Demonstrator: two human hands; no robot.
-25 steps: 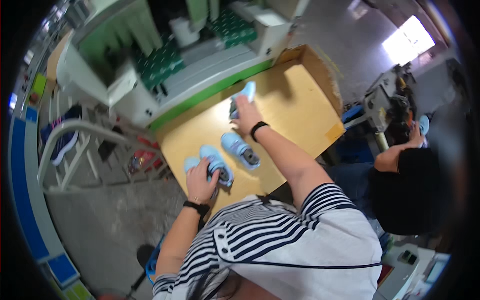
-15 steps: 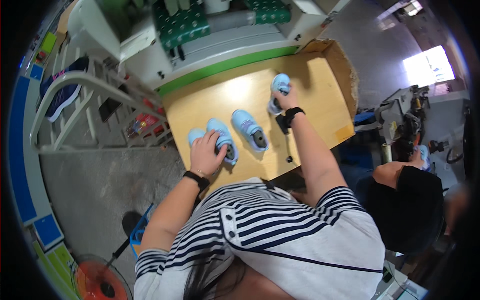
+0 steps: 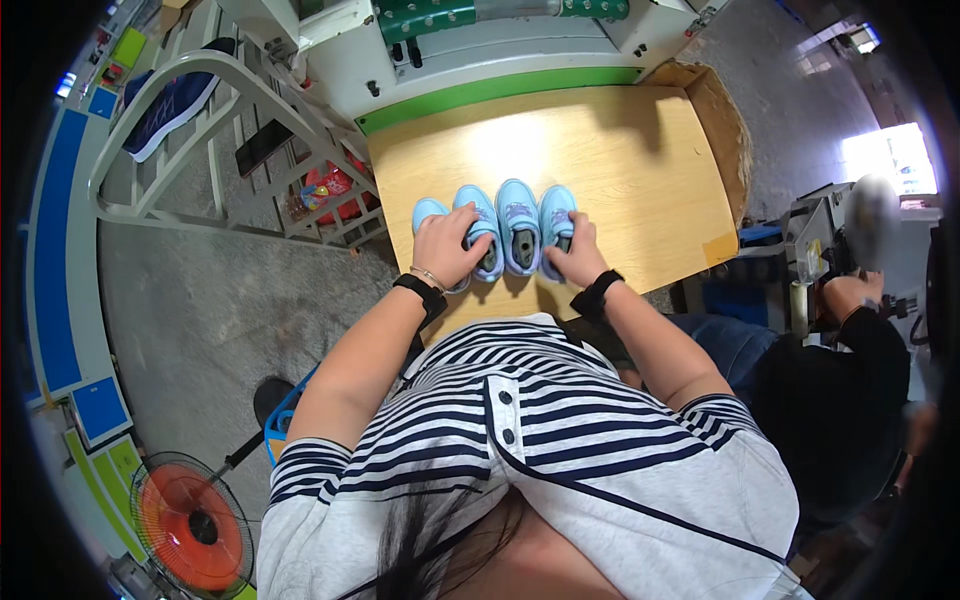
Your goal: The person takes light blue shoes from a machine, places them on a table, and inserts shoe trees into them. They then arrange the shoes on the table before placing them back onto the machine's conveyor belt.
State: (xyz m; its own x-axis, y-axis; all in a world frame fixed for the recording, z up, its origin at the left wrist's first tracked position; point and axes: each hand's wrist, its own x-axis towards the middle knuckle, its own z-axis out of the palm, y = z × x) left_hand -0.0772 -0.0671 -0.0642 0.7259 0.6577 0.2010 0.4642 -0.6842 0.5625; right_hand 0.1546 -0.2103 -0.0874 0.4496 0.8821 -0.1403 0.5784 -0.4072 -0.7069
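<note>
Several light blue shoes with lilac trim stand side by side on a wooden tabletop [image 3: 640, 190], toes pointing away from me. My left hand [image 3: 445, 247] lies across the leftmost shoe [image 3: 428, 210] and grips the shoe beside it [image 3: 474, 198], its fingers curled over both. Another shoe [image 3: 518, 212], not held, fits between that pair and the rightmost shoe [image 3: 556, 204]. Around the back part of the rightmost one, my right hand [image 3: 580, 255] is closed, thumb at the heel opening. Dark insoles show inside the shoes. My hands partly cover the outer ones.
A white machine with a green strip [image 3: 500, 102] borders the table's far side. Cardboard [image 3: 722, 140] edges its right. At left, a metal rack [image 3: 150, 210] carries a dark shoe [image 3: 172, 108] and a phone [image 3: 264, 146]. An orange fan [image 3: 195, 510] stands lower left; a co-worker [image 3: 830, 400] sits at right.
My right hand has brought its shoe leftward and nearer, beside the others. The shoes now stand close together in a row. My left hand stays over the left shoes.
</note>
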